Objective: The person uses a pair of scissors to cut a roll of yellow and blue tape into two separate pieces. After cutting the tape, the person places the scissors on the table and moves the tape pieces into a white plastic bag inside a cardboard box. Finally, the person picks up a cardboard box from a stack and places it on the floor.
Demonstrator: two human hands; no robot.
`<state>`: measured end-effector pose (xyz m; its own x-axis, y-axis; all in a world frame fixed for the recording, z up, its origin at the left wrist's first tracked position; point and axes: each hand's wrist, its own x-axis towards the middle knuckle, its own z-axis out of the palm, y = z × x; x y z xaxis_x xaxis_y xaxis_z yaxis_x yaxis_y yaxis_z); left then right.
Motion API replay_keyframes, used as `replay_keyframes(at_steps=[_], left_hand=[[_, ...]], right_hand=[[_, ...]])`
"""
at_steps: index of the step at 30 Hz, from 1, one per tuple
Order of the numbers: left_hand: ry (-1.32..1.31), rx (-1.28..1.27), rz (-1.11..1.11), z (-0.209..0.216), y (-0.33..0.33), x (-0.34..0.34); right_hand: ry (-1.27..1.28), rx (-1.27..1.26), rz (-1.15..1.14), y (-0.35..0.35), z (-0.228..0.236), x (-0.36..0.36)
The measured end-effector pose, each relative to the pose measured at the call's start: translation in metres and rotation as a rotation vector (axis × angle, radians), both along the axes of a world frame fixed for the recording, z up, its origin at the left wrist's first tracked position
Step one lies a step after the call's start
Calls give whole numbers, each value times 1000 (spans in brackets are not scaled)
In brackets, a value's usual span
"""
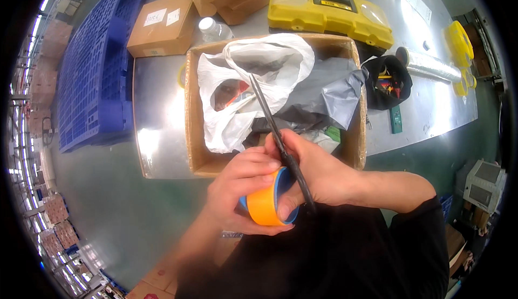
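My left hand (237,188) is closed round a roll of orange tape (263,206) with a blue core, its fingers on the outer side. Against it, my right hand (318,172) grips a pair of black-handled scissors (291,164), seen edge-on, with the long narrow blades pointing up and away. The right thumb reaches into the roll's opening. Beyond both hands stands an open cardboard box (195,153). Inside it lie a white plastic bag (294,56) and grey plastic wrapping (318,97); the scissors' tip overlaps the white bag in view.
The metal table (159,99) also bears a yellow toolbox (302,16), a clear bottle (216,29), a closed carton (162,24), a black tool pouch (399,91) and a roll of clear film (431,67). To the left stands a blue plastic pallet (102,67).
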<state>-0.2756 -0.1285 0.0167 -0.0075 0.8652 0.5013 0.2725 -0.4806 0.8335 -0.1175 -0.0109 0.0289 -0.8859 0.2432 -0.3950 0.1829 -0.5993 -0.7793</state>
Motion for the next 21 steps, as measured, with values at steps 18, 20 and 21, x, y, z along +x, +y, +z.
replay_keyframes(at_steps=[18, 20, 21], left_hand=[[-6, -70, 4, 4, -15, 17], [-10, -107, 2, 5, -22, 7], [-7, -132, 1, 6, -27, 5]], right_hand=[[-55, 332, -190, -2, -10, 29], [-85, 600, -177, 13, -1, 45], [-133, 699, -83, 23, 14, 55]])
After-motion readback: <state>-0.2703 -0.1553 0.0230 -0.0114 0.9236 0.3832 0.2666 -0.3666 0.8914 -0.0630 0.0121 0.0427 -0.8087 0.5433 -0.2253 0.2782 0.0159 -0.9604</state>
